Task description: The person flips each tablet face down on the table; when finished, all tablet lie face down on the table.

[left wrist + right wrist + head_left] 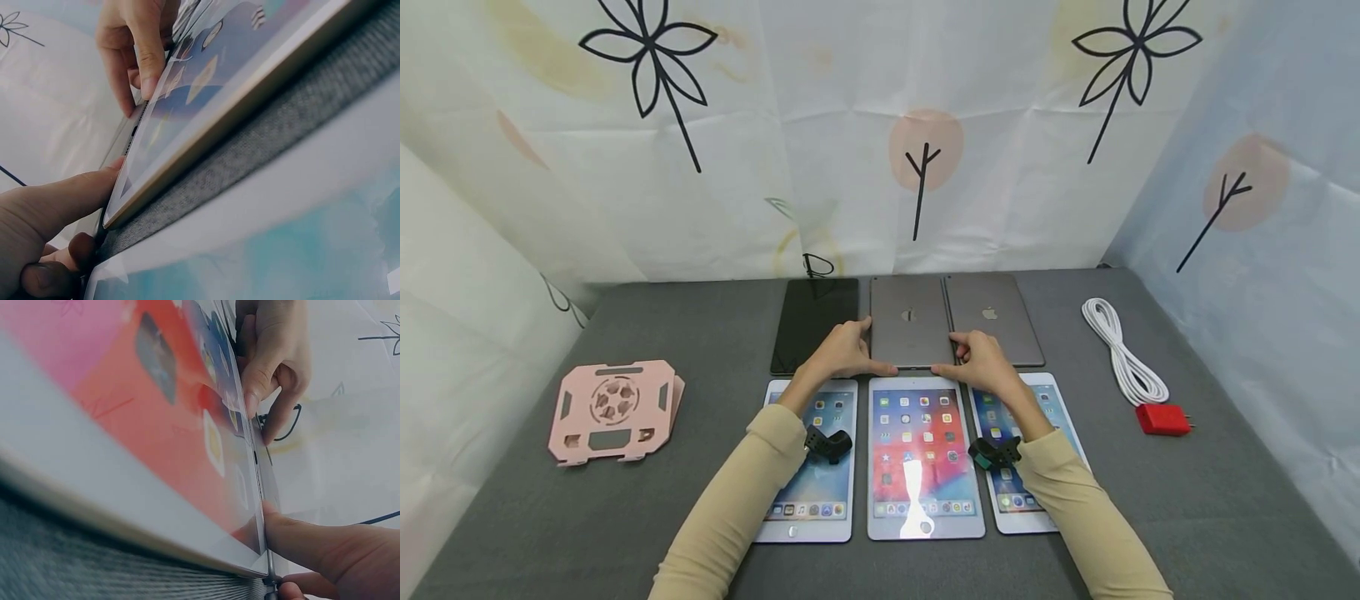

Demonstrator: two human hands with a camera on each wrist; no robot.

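Note:
A dark grey tablet (910, 325) lies back up in the middle of the far row, a small logo on its back. At its near left corner is my left hand (842, 354), thumb along the near edge and a finger against the left side. My right hand (988, 362) grips the near right corner the same way, its index finger in the narrow gap beside another grey tablet (992, 312). In the right wrist view, the right thumb (300, 540) presses the thin edge. Just in front lies a lit white-framed tablet (917, 529).
A black tablet (816, 325) lies left in the far row. Lit white-framed tablets on the left (805, 531) and right (1026, 522) lie under my forearms. A pink slotted stand (613, 408) is far left; a coiled white cable (1123, 354) and red charger (1163, 419) are right.

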